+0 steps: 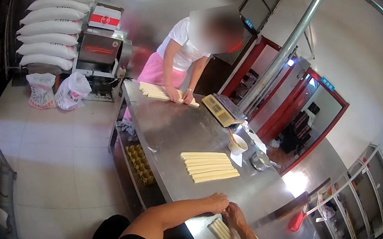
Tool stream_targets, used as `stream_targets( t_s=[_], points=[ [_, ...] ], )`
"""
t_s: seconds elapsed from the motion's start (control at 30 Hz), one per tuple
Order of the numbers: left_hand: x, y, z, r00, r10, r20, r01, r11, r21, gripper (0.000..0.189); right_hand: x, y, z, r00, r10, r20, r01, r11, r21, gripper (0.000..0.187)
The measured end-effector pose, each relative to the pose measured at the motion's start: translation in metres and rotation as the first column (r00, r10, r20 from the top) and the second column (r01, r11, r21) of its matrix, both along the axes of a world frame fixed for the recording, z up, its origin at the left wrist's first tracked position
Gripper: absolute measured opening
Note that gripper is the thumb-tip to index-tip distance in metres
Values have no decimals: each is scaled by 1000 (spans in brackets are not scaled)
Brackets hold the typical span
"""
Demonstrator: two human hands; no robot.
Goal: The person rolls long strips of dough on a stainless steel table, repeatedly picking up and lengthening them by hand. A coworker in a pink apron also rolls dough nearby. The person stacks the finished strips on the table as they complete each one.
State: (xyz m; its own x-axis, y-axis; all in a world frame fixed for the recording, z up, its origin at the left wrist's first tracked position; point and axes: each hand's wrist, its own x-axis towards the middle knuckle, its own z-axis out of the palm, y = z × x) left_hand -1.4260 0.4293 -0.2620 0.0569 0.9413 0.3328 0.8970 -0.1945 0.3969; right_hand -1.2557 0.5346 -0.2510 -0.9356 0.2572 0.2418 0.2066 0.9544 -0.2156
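Observation:
My left hand (pixel 219 203) reaches across from the left, its fingers curled. Close beside it is my right hand (pixel 235 217), which comes up from the bottom of the view; the fingertips of both nearly meet. Whether they pinch something small between them is hidden. Under and beside my right hand, rolled dough strips (pixel 219 229) lie side by side on the stainless steel table (pixel 170 130). Farther up the table is a block of pale, flat dough strips (pixel 210 165) laid in parallel, apart from both hands.
Across the table a person (pixel 179 45) handles more dough strips (pixel 154 91). A scale (pixel 222 110), a bowl with an orange handle in it (pixel 238 144) and a metal pot (pixel 259 161) line the right edge. A rolling pin (pixel 291 206) lies near my right hand. Egg trays (pixel 140 165) sit underneath.

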Motion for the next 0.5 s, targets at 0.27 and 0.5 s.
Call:
stream_targets(
  t_s=[0.27,0.5],
  points=[
    [-5,8,-14,998,-27,57,26,1000,15,16,4,-24,12,996,-82,24,82,996,-25,32],
    [-3,0,-22,990,-114,77,88,955,283,17,5,-25,14,994,-77,-75,80,996,34,26]
  ],
)
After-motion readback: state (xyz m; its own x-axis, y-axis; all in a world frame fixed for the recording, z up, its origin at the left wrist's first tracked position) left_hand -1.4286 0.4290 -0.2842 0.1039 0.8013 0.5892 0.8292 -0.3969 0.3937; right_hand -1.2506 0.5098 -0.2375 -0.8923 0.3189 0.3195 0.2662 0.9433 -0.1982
